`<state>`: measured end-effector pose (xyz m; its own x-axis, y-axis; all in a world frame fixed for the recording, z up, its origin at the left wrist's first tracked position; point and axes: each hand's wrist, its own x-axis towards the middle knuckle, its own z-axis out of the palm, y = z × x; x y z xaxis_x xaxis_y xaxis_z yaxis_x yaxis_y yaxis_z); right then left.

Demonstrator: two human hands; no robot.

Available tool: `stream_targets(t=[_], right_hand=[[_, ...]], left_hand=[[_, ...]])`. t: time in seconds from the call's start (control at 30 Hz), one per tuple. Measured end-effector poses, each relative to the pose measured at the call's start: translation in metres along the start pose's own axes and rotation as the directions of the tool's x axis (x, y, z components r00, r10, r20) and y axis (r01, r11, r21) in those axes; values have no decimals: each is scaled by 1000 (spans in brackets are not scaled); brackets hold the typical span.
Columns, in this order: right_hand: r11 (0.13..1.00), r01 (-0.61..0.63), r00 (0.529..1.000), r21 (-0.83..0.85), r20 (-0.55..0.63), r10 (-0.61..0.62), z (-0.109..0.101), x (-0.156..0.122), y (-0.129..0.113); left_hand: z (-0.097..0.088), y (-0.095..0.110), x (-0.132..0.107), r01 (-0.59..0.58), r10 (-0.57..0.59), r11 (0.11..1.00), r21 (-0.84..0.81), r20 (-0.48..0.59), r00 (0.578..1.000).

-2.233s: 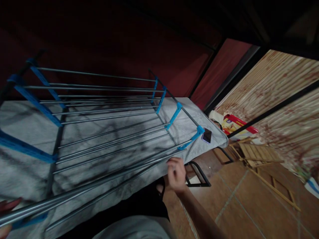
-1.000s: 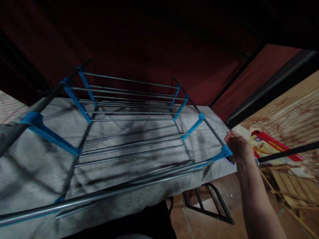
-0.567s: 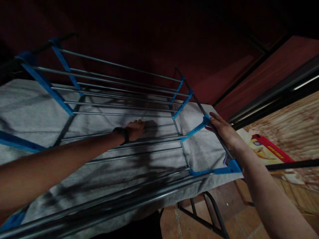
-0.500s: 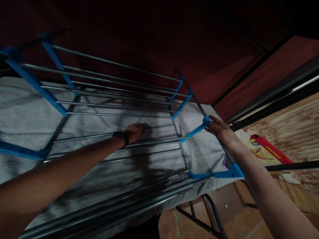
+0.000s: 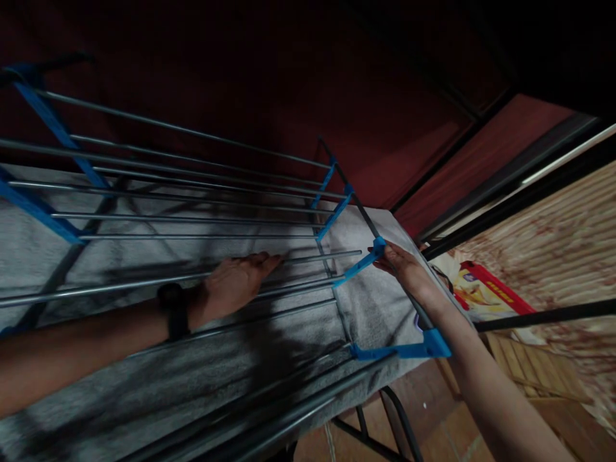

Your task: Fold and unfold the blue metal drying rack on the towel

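My left hand [image 5: 233,282], with a dark band on the wrist, is closed around a loose thin metal rod [image 5: 327,256]. The rod's free right end lies close to a blue plastic bracket [image 5: 359,266] and appears apart from it. On the right, my right hand [image 5: 407,273] grips the dark side tube [image 5: 363,215] of a rack, its fingers at the bracket's blue joint. The rack has several parallel metal rods [image 5: 202,221] between blue brackets. Part of the left-hand side is cut off by the picture's edge.
A grey cloth [image 5: 389,308] covers the table under the rack. Thicker metal tubes [image 5: 308,407] run along the near side. Beyond the right end lie a red and yellow package [image 5: 491,289] and a dark metal bar [image 5: 553,314]. A dark red wall [image 5: 269,115] stands behind.
My left hand has lifted the rod, whose right end now shows free near the bracket. My right hand keeps its hold on the side tube. The view has shifted to the right.
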<state>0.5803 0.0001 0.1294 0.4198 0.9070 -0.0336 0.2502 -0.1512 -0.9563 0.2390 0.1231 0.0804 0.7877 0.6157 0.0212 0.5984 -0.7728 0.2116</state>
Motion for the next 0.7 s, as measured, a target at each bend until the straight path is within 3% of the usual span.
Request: stream_targets(t=[0.17, 0.3, 0.53, 0.7], right_hand=[[1000, 10, 1000, 14, 4, -10, 0, 0, 1], [999, 33, 999, 11, 12, -33, 2, 0, -1], [998, 21, 1000, 57, 12, -22, 4, 0, -1], [997, 36, 999, 63, 10, -37, 3, 2, 0]], left_hand=[[-12, 32, -18, 9, -9, 1000, 28, -20, 1000], [-20, 31, -28, 76, -76, 996, 40, -18, 997], [-45, 32, -31, 68, -66, 995, 78, -25, 998], [-44, 35, -29, 69, -68, 997, 37, -16, 998]])
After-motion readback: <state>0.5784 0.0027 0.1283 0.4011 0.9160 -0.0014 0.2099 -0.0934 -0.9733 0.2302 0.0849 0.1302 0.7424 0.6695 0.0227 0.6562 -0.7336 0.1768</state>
